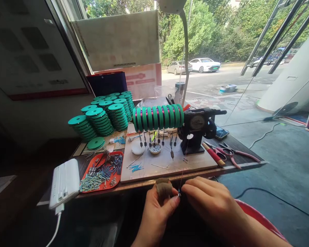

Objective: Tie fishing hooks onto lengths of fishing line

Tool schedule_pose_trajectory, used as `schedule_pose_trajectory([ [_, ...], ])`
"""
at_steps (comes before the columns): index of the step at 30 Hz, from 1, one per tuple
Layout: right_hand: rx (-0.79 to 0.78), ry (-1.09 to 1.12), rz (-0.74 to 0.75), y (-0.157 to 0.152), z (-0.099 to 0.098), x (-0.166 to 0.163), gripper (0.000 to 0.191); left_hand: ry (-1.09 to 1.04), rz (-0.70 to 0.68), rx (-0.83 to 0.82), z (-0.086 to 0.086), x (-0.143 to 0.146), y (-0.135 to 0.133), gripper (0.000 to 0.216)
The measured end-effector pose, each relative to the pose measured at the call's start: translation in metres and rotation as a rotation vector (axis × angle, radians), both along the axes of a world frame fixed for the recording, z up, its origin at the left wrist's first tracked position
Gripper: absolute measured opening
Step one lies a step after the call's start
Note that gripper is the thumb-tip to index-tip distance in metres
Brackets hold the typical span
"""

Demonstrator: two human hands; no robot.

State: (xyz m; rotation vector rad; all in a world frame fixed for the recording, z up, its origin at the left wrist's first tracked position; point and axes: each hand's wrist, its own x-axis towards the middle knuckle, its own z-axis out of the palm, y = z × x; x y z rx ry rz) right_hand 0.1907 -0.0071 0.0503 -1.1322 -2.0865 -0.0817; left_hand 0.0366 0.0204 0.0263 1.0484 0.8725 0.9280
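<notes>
My left hand (157, 212) is closed, with a brown thimble-like cover (163, 188) on a finger, and it pinches a tiny metal piece (179, 194) at the table's front edge. My right hand (213, 202) is closed beside it, fingertips meeting at the same small piece. A thin line (184, 161) runs from the pinch up to the black winding machine (195, 130). A row of green spools (158, 117) sits on the machine's shaft, with small rigs hanging below.
Stacks of green spools (103, 116) stand at the back left. An orange tray (103, 171) holds several small tubes and beads. A white power bank (64, 183) lies at left. Red-handled scissors and pliers (229, 152) lie at right. A small white bowl (155, 148) sits mid-board.
</notes>
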Motion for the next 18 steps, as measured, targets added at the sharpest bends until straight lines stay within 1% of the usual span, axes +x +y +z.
schedule_pose_trajectory([
  [5, 0.034, -0.07, 0.055, 0.003, 0.002, -0.003, 0.028, -0.011, -0.007, 0.019, 0.004, 0.001, 0.0, 0.015],
  [7, -0.004, -0.039, 0.078, 0.005, 0.001, -0.002, 0.027, -0.011, 0.003, 0.026, 0.004, 0.002, 0.001, 0.015],
  [9, -0.164, 0.092, 0.075, 0.006, 0.0, -0.001, 0.02, -0.002, 0.015, 0.046, 0.001, 0.002, 0.002, 0.014],
  [12, -0.491, 0.369, 0.02, 0.006, -0.002, 0.001, 0.008, -0.001, 0.038, 0.05, -0.007, 0.001, 0.002, 0.015],
  [13, -0.57, 0.447, 0.006, 0.006, -0.002, 0.001, 0.006, -0.005, 0.042, 0.039, -0.009, 0.001, 0.002, 0.015],
  [15, -0.656, 0.563, -0.001, 0.006, -0.003, 0.0, 0.009, -0.009, 0.045, 0.017, -0.012, 0.0, 0.002, 0.015],
  [18, -0.711, 0.685, -0.003, 0.008, -0.005, -0.003, 0.012, -0.006, 0.041, -0.005, -0.009, 0.0, 0.001, 0.014],
])
